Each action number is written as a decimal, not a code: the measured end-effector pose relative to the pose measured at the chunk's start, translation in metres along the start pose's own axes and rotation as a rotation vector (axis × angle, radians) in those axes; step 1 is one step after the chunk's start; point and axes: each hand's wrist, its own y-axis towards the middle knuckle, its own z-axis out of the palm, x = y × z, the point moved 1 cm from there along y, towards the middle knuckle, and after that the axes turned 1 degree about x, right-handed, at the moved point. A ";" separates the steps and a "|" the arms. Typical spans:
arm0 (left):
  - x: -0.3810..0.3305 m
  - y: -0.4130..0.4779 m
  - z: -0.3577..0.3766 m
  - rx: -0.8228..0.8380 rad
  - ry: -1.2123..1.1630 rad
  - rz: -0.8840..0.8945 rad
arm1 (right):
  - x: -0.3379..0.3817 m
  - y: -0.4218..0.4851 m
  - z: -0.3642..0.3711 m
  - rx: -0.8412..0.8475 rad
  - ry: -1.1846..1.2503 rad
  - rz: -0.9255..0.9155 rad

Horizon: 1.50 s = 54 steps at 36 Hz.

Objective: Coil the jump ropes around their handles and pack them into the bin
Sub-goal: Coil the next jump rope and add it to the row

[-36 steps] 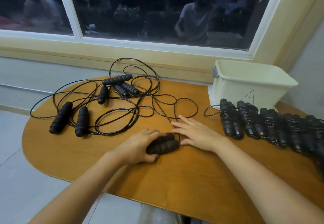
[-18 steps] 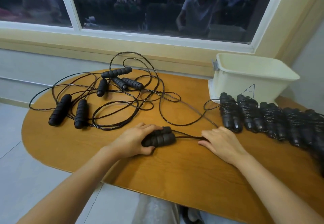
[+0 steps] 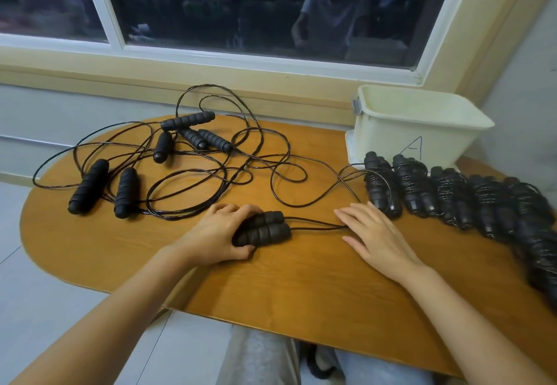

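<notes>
My left hand [image 3: 221, 235] grips a pair of black ribbed jump-rope handles [image 3: 263, 229] lying side by side on the wooden table [image 3: 286, 288]. Their two cords [image 3: 316, 224] run right under my right hand [image 3: 376, 238], which lies flat with straight fingers pressing them to the table. Beyond it the cords loop back across the table. Several coiled ropes [image 3: 452, 197] lie in a row at the right. The cream bin [image 3: 419, 126] stands behind them, marked with an "A".
Loose jump ropes with black handles [image 3: 126, 188] and tangled cords [image 3: 211, 170] cover the table's left and back. A window sill and wall run behind. The table's rounded left edge drops to a tiled floor.
My right hand slid right along the cords, away from the handles, drawing them out straight. My left hand kept its hold on the handle pair.
</notes>
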 end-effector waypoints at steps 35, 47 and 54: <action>0.025 -0.044 0.008 -0.069 -0.158 0.087 | 0.048 0.038 -0.001 0.086 0.182 0.149; -0.012 -0.005 0.023 -0.189 -0.106 -0.050 | 0.030 -0.010 -0.012 -0.158 -0.088 0.051; -0.021 -0.004 0.016 -0.129 -0.049 -0.101 | 0.087 -0.023 -0.005 -0.169 -0.064 -0.123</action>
